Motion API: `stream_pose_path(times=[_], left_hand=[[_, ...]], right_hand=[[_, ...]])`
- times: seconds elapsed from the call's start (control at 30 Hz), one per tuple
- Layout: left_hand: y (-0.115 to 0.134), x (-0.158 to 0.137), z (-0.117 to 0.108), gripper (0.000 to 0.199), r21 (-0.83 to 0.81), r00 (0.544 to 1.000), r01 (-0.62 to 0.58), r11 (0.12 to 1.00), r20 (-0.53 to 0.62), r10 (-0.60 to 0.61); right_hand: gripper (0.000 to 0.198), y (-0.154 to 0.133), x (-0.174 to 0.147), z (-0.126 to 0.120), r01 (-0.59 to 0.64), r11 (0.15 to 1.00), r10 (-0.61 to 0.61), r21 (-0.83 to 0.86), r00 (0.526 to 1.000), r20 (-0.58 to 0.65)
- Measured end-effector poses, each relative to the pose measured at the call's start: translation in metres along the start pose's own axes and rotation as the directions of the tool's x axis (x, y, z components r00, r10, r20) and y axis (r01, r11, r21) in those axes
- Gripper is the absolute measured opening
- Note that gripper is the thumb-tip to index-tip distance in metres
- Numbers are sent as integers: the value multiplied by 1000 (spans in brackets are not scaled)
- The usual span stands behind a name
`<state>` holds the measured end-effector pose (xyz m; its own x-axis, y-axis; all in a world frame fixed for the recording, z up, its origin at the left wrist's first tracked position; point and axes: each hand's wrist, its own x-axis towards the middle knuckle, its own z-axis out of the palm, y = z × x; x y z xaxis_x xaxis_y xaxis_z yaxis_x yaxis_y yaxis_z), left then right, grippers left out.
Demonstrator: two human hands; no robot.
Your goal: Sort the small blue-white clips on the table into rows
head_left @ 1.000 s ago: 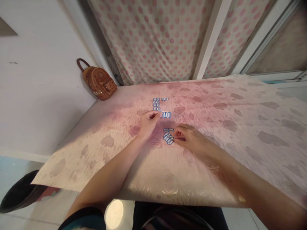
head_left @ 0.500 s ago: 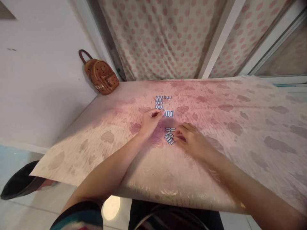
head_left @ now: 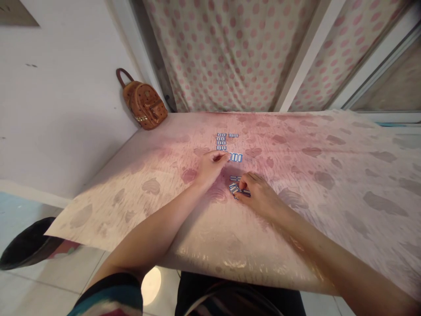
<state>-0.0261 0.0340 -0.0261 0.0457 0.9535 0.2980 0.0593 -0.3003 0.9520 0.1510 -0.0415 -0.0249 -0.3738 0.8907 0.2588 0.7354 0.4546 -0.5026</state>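
My left hand [head_left: 209, 167] is closed in a pinch on the left end of a small white card with blue-bordered panels [head_left: 236, 157], held just above the table. Beyond it, several similar pieces lie in a neat stacked column [head_left: 221, 141], with another piece [head_left: 233, 135] to the right of its top. Nearer to me, my right hand [head_left: 258, 193] reaches down to a loose pile of blue-and-white pieces [head_left: 233, 188]. Its thumb and fingers are closed around one small blue-edged piece [head_left: 245, 192], partly hidden by the fingers.
A pink patterned cover [head_left: 315, 210] lies over the table. A brown mini backpack [head_left: 146, 105] leans against the wall at the back left. Behind the table hangs a polka-dot curtain [head_left: 230, 57]. A black-rimmed object [head_left: 26, 243] stands below the left edge.
My right hand has moved slightly left into the loose pile and closed on a piece there. My left hand still holds its card. The whole view has shifted slightly.
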Motion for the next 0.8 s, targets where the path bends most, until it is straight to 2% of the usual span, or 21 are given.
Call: stream_pose_path(times=[0.23, 0.37, 0.5, 0.8], left_hand=[[-3, -1, -1, 23, 20, 1000, 17, 1000, 12, -17], [-1, -3, 0, 22, 27, 999, 44, 999, 25, -45], [5, -8, 4, 21, 38, 995, 63, 997, 76, -65], [9, -17, 12, 21, 10, 973, 118, 993, 199, -118]], right_hand=[[9, -4, -3, -6, -97, 951, 84, 294, 995, 55], [5, -1, -3, -13, -110, 961, 107, 253, 994, 25], [14, 4, -2, -18, -111, 975, 119, 194, 992, -29], [12, 4, -3, -31, -157, 947, 173, 279, 984, -35]])
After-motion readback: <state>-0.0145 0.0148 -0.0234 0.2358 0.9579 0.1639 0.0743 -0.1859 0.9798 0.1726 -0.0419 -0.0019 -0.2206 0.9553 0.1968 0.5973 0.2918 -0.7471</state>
